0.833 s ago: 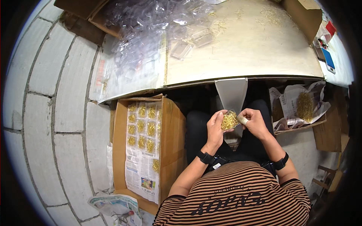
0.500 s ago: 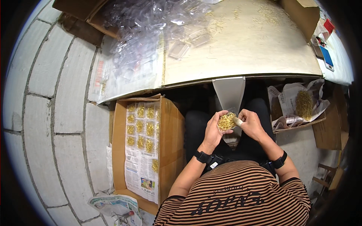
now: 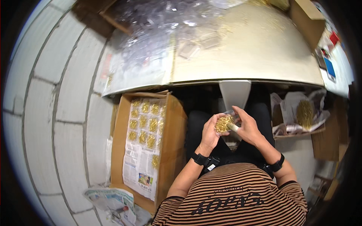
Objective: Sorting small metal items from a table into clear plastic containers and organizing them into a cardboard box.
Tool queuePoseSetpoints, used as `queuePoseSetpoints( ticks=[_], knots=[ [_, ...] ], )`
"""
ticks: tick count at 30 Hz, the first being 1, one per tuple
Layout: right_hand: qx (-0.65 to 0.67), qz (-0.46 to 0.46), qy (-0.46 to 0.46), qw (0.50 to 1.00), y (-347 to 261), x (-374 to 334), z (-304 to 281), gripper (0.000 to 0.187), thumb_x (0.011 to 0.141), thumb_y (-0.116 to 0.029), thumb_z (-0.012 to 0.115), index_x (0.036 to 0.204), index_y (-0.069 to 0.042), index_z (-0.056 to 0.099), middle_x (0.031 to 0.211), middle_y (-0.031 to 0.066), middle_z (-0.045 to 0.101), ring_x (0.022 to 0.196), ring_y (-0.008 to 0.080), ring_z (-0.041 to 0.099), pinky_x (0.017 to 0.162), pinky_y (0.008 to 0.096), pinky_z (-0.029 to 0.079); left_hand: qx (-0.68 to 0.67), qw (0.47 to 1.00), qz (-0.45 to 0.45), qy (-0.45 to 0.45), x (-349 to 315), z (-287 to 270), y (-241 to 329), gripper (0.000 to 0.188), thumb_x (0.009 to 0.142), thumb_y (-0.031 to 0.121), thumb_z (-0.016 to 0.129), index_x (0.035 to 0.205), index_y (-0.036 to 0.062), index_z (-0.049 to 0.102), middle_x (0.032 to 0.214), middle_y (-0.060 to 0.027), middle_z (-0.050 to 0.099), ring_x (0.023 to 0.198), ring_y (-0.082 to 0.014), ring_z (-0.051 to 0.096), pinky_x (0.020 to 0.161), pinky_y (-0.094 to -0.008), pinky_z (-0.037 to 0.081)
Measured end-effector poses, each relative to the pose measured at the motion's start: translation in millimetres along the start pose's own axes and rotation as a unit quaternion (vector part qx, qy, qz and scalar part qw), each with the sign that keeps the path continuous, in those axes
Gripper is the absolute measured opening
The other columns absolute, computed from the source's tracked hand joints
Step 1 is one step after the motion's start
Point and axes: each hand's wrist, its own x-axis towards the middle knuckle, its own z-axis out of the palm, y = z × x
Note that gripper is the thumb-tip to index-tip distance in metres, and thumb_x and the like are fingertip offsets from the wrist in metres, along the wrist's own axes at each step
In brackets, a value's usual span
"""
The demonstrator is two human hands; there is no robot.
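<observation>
Far left of the left fingers, and somewhat below them in view, stands an open cardboard box (image 3: 174,132) holding rows of small clear packs (image 3: 152,124) filled with gold-coloured pieces, with newspaper (image 3: 136,160) beneath them. Up and left from the fingers, a heap of clear plastic cases (image 3: 147,34) lies on the table (image 3: 256,60). The left hand (image 3: 209,132) has its fingers closed around the left side of a clear case of gold pieces (image 3: 224,123), held above the lap. That case lies right at the left fingertips and directly left of the right thumb; its long axis seems to slant from lower left to upper right, though the hands cover part of its outline. The right hand (image 3: 249,130) keeps thumb and forefinger apart, the pale-wrapped thumb (image 3: 233,127) against the case's right side; whether these fingers pinch it, I cannot tell. Both hands are equally near. Well right of the right fingers, a pile of gold pieces (image 3: 304,113) rests in a paper-lined box (image 3: 299,132).
</observation>
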Motion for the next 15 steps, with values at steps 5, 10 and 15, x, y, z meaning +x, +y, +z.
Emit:
queuePoseSetpoints(
  ticks=[5,10,15],
  knots=[
    [0.182,-0.022,-0.037,0.982,-0.9,-7.1,1.1,0.06,0.083,-0.011,0.062,0.139,-0.005,0.038,0.115,0.0124,0.058,0.089,0.0161,0.059,0.083,0.0296,0.048,0.07,0.99,0.06,0.105,-54.1,-18.7,48.0,0.037,0.1,0.032,0.039,0.111,0.0007,0.056,0.095,-0.0081,0.064,0.075,-0.0136,0.066,0.054,-0.0249,0.057],
    [0.185,0.011,0.0,0.983,20.4,-4.1,-12.7,0.042,0.095,-0.015,0.052,0.133,-0.001,0.045,0.1,0.0084,0.058,0.083,0.0131,0.056,0.074,0.0254,0.047,0.248,0.875,0.264,0.322,-153.5,-78.2,137.1,0.037,0.1,0.026,0.037,0.103,-0.0007,0.062,0.092,-0.0087,0.064,0.079,-0.0153,0.064,0.069,-0.0272,0.054],
    [0.171,0.043,-0.027,0.984,17.1,3.9,-1.2,0.04,0.096,-0.014,0.051,0.132,0.002,0.046,0.097,0.0075,0.057,0.08,0.0125,0.055,0.072,0.0245,0.047,0.236,0.846,0.185,0.441,-241.7,-166.2,166.8,0.033,0.097,0.024,0.042,0.104,-0.001,0.063,0.093,-0.0074,0.063,0.085,-0.0144,0.062,0.07,-0.03,0.054]
  ],
)
